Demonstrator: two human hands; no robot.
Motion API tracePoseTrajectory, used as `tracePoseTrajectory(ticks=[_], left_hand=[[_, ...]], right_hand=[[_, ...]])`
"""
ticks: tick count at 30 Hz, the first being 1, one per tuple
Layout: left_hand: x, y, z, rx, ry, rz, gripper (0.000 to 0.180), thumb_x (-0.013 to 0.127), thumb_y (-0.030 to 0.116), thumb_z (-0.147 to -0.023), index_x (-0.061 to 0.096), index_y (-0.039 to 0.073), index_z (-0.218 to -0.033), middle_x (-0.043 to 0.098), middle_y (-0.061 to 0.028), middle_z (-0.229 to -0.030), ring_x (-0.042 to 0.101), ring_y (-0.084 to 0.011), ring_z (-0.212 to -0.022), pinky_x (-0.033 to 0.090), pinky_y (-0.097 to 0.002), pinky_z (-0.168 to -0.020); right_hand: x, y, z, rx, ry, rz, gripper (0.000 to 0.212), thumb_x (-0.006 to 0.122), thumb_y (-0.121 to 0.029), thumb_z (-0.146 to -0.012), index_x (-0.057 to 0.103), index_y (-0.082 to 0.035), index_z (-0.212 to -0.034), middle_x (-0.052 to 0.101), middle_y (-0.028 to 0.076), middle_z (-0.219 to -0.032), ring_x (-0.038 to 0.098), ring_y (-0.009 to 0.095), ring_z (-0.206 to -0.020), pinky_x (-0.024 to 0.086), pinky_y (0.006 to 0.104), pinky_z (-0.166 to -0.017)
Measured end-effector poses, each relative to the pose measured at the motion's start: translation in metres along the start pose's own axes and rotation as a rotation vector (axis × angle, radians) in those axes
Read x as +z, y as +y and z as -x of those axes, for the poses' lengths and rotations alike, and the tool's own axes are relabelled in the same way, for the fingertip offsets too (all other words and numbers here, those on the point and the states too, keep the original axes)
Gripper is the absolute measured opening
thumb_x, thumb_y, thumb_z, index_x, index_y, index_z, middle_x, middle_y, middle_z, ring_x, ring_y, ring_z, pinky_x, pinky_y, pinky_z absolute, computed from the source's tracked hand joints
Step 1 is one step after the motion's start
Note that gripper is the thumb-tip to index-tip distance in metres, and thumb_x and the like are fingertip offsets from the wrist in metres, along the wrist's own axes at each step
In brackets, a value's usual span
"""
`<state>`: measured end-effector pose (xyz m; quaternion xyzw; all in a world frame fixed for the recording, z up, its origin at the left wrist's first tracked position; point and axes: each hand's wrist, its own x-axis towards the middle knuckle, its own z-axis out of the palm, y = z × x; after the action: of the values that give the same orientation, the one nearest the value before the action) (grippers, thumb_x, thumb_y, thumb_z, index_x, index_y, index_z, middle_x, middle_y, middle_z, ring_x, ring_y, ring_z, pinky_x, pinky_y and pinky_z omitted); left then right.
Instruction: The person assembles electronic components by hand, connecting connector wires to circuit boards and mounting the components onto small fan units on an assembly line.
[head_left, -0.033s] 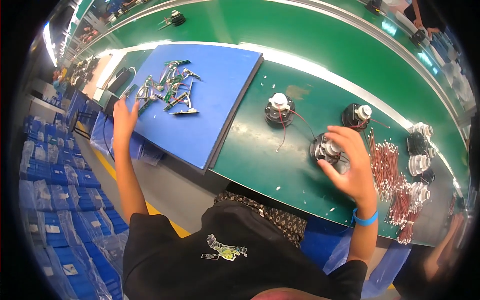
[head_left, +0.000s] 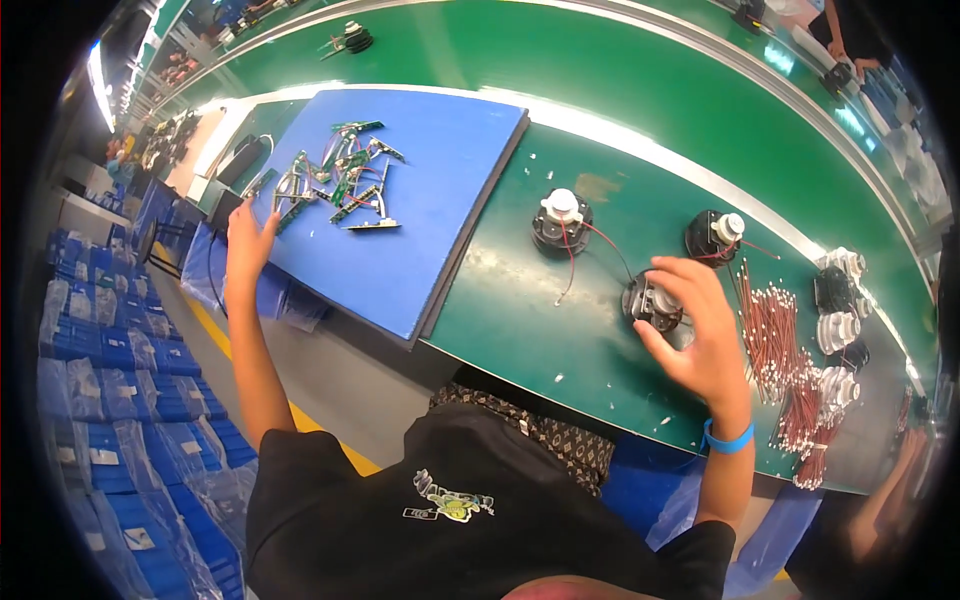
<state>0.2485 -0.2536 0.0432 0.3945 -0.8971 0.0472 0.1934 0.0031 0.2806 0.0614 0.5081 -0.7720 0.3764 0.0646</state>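
Note:
My left hand (head_left: 249,243) is at the left edge of a blue board (head_left: 400,290), thumb and fingers apart, with nothing visible in it. On the board, near that hand, lies a loose heap of green circuit boards (head_left: 352,185) with thin wires. My right hand (head_left: 703,335) curves around a black round motor-like unit (head_left: 640,300) with a white top, thumb and fingers spread wide; whether they touch it I cannot tell. Two similar units, one to the left (head_left: 561,225) and one behind (head_left: 712,236), stand on the green table (head_left: 500,310), with red wires trailing.
Bundles of red-brown wires with white ends (head_left: 778,345) lie right of my right hand, beside more white-topped units (head_left: 838,330). A green conveyor (head_left: 520,55) passes behind, carrying a dark part (head_left: 355,38). Plastic-wrapped blue boxes (head_left: 130,400) fill the left floor. Other people work at the far right.

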Motion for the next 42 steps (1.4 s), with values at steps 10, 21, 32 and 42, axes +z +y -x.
tracePoseTrajectory(ticks=[10, 21, 32, 42], left_hand=[[0.008, 0.021, -0.018, 0.275, 0.034, 0.186, 0.050, 0.070, 0.013, -0.084, 0.052, 0.005, -0.130, 0.048, -0.0209, -0.137, 0.044, -0.0394, -0.129, 0.036, -0.0437, -0.109], [0.001, 0.054, -0.021, 0.382, -0.244, 0.276, 0.065, 0.069, 0.002, -0.081, 0.047, 0.014, -0.141, 0.065, -0.0151, -0.104, 0.062, -0.0331, -0.101, 0.047, -0.0418, -0.091], [0.033, -0.047, -0.100, -0.012, -0.124, 0.894, 0.048, 0.048, 0.035, -0.101, 0.042, 0.015, -0.144, 0.052, -0.0112, -0.135, 0.052, -0.0252, -0.121, 0.049, -0.0397, -0.095], [0.053, -0.117, -0.169, 0.137, -0.055, 0.739, 0.035, 0.050, 0.008, -0.101, 0.056, 0.003, -0.135, 0.042, -0.0106, -0.146, 0.049, -0.0195, -0.126, 0.046, -0.0282, -0.094]], right_hand=[[0.023, 0.001, -0.001, -0.061, 0.097, 0.143, 0.028, 0.073, -0.001, -0.068, 0.064, -0.003, -0.094, 0.061, 0.013, -0.105, 0.060, 0.033, -0.099, 0.049, 0.0408, -0.086], [0.020, -0.002, 0.005, -0.119, 0.154, 0.192, 0.018, 0.074, -0.002, -0.070, 0.064, -0.003, -0.085, 0.061, 0.011, -0.100, 0.060, 0.032, -0.096, 0.049, 0.0409, -0.083], [0.023, 0.016, 0.001, 0.224, 0.467, -0.308, 0.024, 0.044, -0.014, -0.102, 0.063, 0.001, -0.103, 0.064, 0.016, -0.096, 0.061, 0.030, -0.091, 0.047, 0.0353, -0.082], [0.015, 0.012, 0.010, 0.059, 0.188, -0.001, 0.048, 0.071, -0.013, -0.072, 0.059, -0.003, -0.117, 0.057, 0.016, -0.118, 0.053, 0.034, -0.111, 0.043, 0.0418, -0.099]])
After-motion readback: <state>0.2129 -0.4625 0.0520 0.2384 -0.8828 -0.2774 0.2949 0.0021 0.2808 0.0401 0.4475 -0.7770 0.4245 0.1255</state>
